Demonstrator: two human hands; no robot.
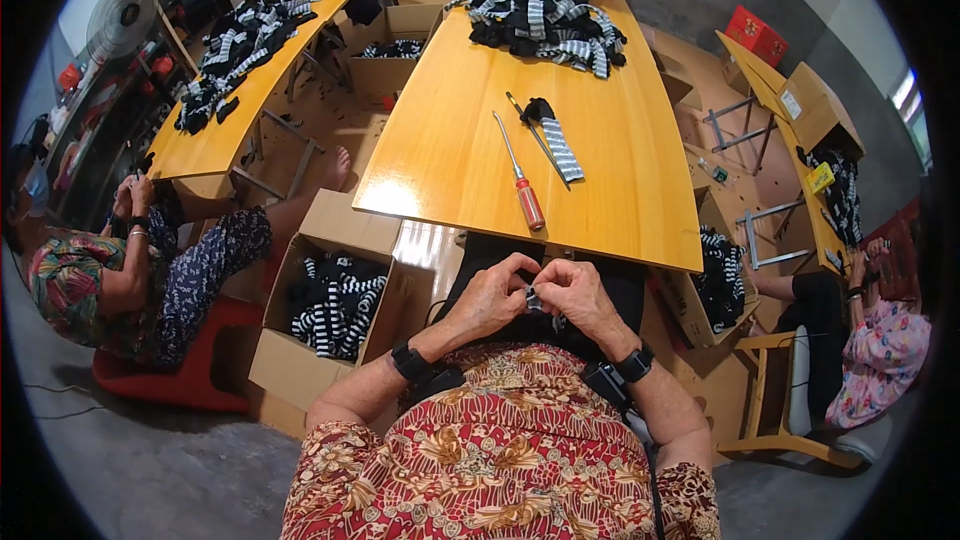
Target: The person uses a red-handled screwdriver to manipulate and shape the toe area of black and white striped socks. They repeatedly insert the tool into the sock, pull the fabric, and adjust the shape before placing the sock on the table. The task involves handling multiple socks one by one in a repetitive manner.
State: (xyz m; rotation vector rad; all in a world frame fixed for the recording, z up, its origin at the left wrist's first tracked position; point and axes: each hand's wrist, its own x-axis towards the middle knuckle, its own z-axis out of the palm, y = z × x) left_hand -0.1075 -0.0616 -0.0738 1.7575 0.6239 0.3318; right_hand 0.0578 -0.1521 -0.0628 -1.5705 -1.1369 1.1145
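Over my lap, just past the near edge of the yellow table point(450, 170), my left hand point(490, 298) and my right hand point(582, 296) meet, fingertips pinched together. Between them is a small bit of grey-and-black striped knit, apparently a sock point(533, 300); most of it is hidden by my fingers. In front of me on the table lies a screwdriver point(529, 205) with a red handle, its shaft pointing away. Beside it rest a single black sock with grey stripes point(558, 145) and a thin dark rod with a yellow end point(530, 123).
A heap of striped socks point(545, 25) covers the table's far end. Open cartons of socks stand on the floor at my left point(270, 340) and right point(690, 305). Other people sit at both sides and at the back. More socks point(240, 45) lie on the left table.
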